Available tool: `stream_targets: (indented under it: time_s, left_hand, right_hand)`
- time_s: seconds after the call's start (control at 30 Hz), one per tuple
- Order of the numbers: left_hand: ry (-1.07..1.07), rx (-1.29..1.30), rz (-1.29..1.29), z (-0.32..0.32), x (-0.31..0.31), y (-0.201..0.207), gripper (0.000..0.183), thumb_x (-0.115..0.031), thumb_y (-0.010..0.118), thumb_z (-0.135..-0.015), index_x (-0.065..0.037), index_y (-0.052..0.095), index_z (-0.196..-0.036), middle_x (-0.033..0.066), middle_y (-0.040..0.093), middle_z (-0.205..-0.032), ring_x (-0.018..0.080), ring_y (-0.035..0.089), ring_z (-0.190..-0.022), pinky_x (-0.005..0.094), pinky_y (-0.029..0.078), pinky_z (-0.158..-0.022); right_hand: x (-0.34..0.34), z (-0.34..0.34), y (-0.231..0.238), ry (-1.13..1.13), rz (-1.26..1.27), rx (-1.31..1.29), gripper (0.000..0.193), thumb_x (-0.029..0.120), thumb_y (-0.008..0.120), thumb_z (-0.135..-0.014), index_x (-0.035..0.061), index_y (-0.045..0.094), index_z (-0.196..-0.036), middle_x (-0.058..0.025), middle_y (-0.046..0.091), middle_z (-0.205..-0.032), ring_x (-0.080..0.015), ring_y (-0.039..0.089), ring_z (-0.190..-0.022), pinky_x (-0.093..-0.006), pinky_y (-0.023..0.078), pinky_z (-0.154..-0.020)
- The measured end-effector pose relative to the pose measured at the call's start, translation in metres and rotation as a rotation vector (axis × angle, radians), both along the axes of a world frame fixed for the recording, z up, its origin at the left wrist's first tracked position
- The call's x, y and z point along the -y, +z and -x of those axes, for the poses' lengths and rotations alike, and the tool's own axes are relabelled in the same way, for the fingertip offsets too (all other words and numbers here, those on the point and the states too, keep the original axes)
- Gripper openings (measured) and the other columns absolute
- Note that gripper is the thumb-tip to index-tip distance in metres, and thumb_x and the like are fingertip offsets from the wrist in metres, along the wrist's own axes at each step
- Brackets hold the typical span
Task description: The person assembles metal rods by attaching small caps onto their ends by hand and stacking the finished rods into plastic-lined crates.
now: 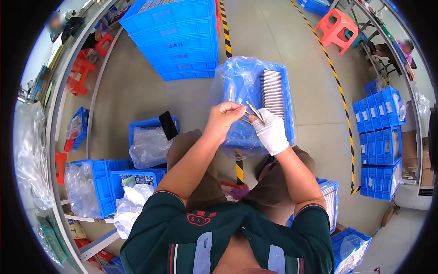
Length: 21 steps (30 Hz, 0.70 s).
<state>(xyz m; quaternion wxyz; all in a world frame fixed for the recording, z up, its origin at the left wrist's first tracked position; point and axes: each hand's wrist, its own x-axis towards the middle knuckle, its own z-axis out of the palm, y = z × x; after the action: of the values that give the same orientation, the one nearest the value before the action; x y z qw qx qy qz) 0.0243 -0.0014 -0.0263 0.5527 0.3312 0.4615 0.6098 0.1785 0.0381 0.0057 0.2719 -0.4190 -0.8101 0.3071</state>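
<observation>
My bare left hand [222, 120] is closed in a pinch, its fingertips on the end of a slim metal piece. My right hand [270, 131], in a white glove with bare fingertips showing, is closed around slim silvery metal pieces [254, 111]; their exact number and shape are too small to tell. Both hands meet over a blue crate [289, 91] lined with clear plastic film [236, 82]. Along the crate's right side runs a tight row of similar-looking metal pieces [272, 93]. My right hand covers the near end of that row.
Tall stacked blue crates [182, 45] stand ahead on the left. A phone [168, 125] rests on a bagged crate by my left knee. More crates [381, 137] are stacked at right, near a red stool [338, 29]. Crates with plastic bags [86, 189] flank me at left.
</observation>
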Motion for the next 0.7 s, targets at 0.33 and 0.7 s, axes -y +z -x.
stream_targets:
  time_s: [0.33, 0.7]
  left_hand:
    - [-0.008, -0.042, -0.009, 0.013, 0.000, 0.008, 0.015, -0.017, 0.060, -0.080, -0.001, 0.061, -0.081, 0.0039, 0.060, -0.075, 0.0088, 0.051, -0.066, 0.0231, 0.040, -0.063]
    - [-0.108, 0.020, 0.026, 0.021, -0.001, 0.014, 0.016, -0.015, 0.061, -0.079, 0.000, 0.061, -0.083, 0.0043, 0.059, -0.074, 0.0099, 0.053, -0.069, 0.0237, 0.042, -0.065]
  right_hand:
    - [-0.008, -0.004, 0.000, 0.035, 0.444, -0.153, 0.018, 0.019, 0.058, -0.081, 0.0025, 0.054, -0.074, -0.0043, 0.045, -0.053, -0.0107, 0.043, -0.048, -0.0267, 0.036, -0.046]
    - [-0.005, -0.007, 0.010, 0.151, 0.902, -0.339, 0.023, 0.025, 0.054, -0.085, 0.0026, 0.054, -0.079, 0.0016, 0.045, -0.056, -0.0054, 0.037, -0.047, -0.0205, 0.028, -0.042]
